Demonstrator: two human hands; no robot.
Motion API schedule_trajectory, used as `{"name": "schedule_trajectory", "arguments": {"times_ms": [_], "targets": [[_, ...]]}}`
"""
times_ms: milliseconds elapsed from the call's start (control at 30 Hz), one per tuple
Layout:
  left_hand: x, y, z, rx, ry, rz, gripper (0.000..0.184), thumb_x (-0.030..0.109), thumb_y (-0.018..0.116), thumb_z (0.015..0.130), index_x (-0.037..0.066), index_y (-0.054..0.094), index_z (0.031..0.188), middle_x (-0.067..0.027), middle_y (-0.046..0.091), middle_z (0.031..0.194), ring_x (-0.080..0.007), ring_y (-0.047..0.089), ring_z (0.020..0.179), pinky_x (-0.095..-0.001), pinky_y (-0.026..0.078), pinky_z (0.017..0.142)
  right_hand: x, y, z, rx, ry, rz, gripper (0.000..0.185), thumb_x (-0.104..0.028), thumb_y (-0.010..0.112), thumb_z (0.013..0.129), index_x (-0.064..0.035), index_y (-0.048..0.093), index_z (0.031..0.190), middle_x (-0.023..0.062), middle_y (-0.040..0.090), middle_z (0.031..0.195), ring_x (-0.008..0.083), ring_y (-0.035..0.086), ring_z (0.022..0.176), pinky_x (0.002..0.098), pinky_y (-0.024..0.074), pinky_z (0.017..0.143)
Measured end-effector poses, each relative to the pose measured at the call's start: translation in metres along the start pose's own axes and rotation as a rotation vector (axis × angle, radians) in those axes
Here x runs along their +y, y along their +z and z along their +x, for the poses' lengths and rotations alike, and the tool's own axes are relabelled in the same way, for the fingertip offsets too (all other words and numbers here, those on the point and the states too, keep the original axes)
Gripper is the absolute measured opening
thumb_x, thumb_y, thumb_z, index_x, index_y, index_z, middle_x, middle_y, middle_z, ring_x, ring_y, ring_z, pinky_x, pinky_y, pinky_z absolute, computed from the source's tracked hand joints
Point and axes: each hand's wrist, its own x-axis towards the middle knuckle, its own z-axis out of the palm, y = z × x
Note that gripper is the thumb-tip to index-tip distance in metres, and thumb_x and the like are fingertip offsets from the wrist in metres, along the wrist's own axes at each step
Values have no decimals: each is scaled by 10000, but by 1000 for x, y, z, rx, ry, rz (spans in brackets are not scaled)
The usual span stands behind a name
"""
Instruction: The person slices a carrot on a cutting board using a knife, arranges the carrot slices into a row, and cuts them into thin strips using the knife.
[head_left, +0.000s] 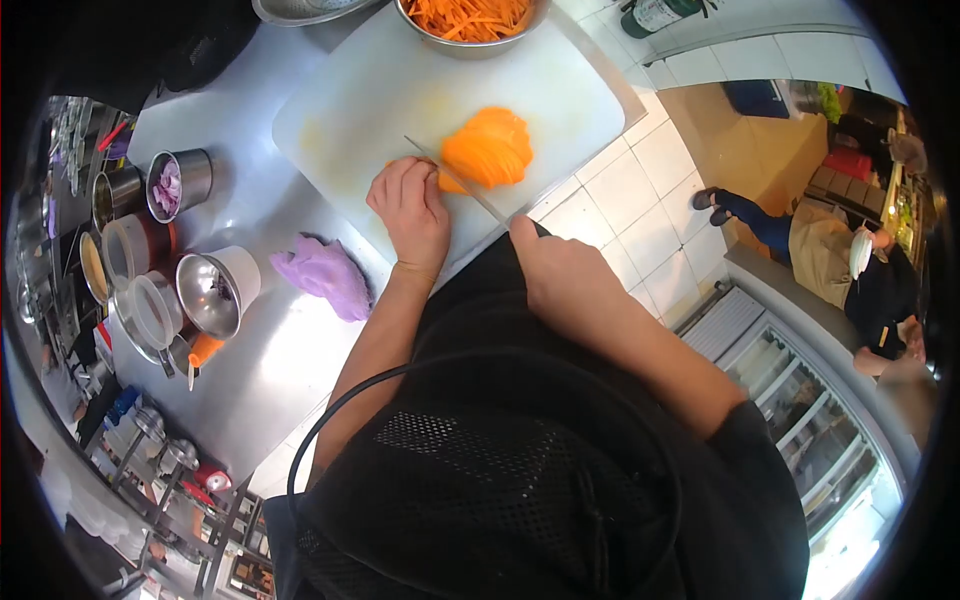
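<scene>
My right hand is closed around the handle of a knife, whose blade slants across the white cutting board. My left hand rests on the board with its fingers curled beside the blade, over carrot that they mostly hide. Against the far side of the knife lies a fanned pile of thin carrot slices. Beyond it, at the top of the board, a metal bowl holds many carrot strips.
A crumpled purple cloth lies on the steel table, left of the board. Farther left stand several metal and plastic containers, one a steel pot, and an orange-handled peeler-like tool. Another person stands at the right, near a glass-fronted fridge.
</scene>
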Motion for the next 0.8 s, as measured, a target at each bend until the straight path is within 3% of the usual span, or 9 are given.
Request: {"name": "schedule_trajectory", "arguments": {"times_ms": [100,400,633,800], "targets": [[-1,2,9,11,2,-12,171,63,700,931,103,660,1092,-63,653,1185,-323,578,1172,-455,380,1034,30,44,17,-69,170,134,260,-6,563,904,7,468,1145,240,673,742,457,707,766,572,553,693],[4,1,6,15,-3,-22,156,54,700,931,98,673,1077,-60,657,1182,-314,579,1197,-453,381,1041,-3,-19,-3,71,-14,-17,247,4,590,872,20,486,1096,208,669,668,413,704,648,518,556,578],[6,0,6,40,-2,-31,158,44,712,916,98,673,1060,-59,658,1174,-311,585,1182,-440,380,1036,-18,-33,-21,-65,62,2,214,6,576,882,14,476,1072,233,673,701,434,701,666,535,557,589],[5,-1,7,21,7,-22,175,37,704,907,95,666,1068,-72,660,1162,-315,585,1155,-444,387,1017,-12,7,8,20,87,88,190,1,557,902,23,472,1070,255,678,745,467,697,717,573,555,652]]}}
